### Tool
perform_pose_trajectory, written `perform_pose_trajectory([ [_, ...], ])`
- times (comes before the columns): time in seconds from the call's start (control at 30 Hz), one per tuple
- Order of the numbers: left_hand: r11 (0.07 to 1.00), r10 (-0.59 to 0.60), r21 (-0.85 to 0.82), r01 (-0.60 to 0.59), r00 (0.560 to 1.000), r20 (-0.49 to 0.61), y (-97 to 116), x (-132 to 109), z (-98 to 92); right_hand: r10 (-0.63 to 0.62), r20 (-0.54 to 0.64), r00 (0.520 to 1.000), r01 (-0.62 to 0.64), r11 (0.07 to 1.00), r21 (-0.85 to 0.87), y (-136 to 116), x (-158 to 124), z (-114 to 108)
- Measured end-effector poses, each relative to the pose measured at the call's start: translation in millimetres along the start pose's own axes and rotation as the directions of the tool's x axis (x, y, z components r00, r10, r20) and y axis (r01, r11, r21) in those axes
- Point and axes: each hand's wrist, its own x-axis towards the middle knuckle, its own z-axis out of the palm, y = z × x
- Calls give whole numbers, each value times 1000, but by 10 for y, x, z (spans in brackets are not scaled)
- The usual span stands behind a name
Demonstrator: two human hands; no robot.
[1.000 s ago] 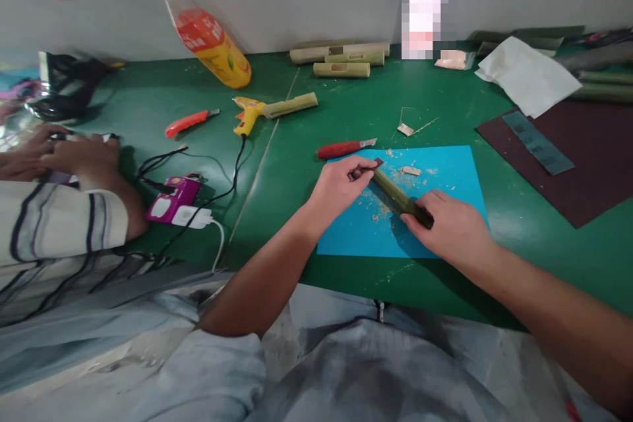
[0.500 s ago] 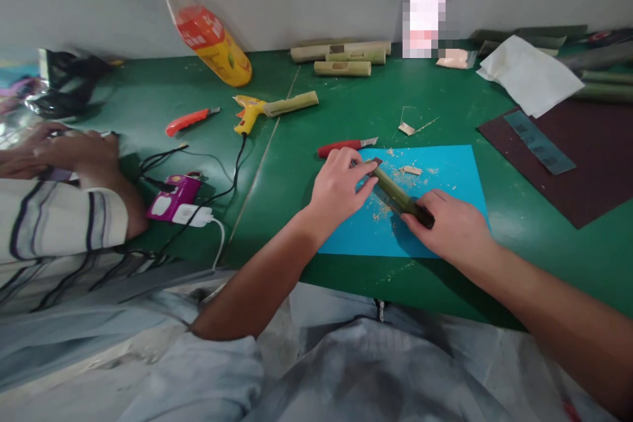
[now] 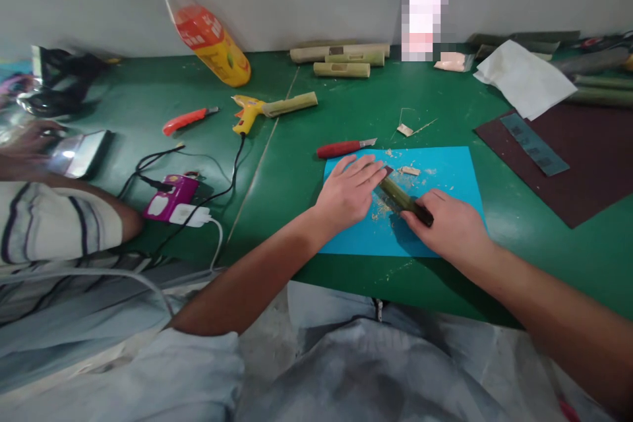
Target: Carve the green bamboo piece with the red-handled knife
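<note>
My right hand (image 3: 452, 221) is closed around the near end of a green bamboo tube (image 3: 398, 196), which slants over a blue sheet (image 3: 440, 244). At the tube's far end, my left hand (image 3: 349, 191) presses a small dark brown piece of sandpaper (image 3: 388, 172), its fingers fairly straight and close together. The palm side of that hand is hidden. Pale shavings and a small bamboo chip (image 3: 409, 171) lie on the blue sheet. Just beyond my left hand rests a red-handled knife (image 3: 346, 148).
Left of me are a yellow glue gun (image 3: 247, 113), an orange cutter (image 3: 184, 122), a purple power strip (image 3: 171, 198) with cables and a drink bottle (image 3: 212, 36). A co-worker's arm (image 3: 64, 217) is at far left, near a phone (image 3: 82, 153). Cut bamboo pieces (image 3: 341, 70) lie behind; a dark brown sheet (image 3: 568, 201) is at right.
My left hand has gone from a pinch to flatter, straighter fingers over the sandpaper, a little to the right. My right hand stays on the tube. The co-worker's phone has come into view.
</note>
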Motion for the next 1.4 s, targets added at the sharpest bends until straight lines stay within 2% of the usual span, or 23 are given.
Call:
perform_pose_trajectory([
  [0.23,985,-167,22,171,977,-133,79,74,-6,10,25,1000,-10,1000,-8,-39,8,-30],
  [0.43,946,-279,-184,265,959,-51,76,64,-5,14,39,999,-13,1000,-17,-47,9,-37],
  [0.7,873,-369,-364,325,928,-54,84,101,-21,11,45,999,-9,1000,-27,-62,5,-49],
  [1.0,894,-356,-339,293,924,-140,62,79,-44,18,31,999,-18,999,-28,-63,1,-42],
  [1.23,938,-274,-244,247,958,-85,20,41,-14,23,42,999,-22,1000,-22,-54,4,-29],
  [1.4,946,-232,-253,205,969,-85,0,21,-10,22,41,999,-22,1000,-18,-56,4,-35],
])
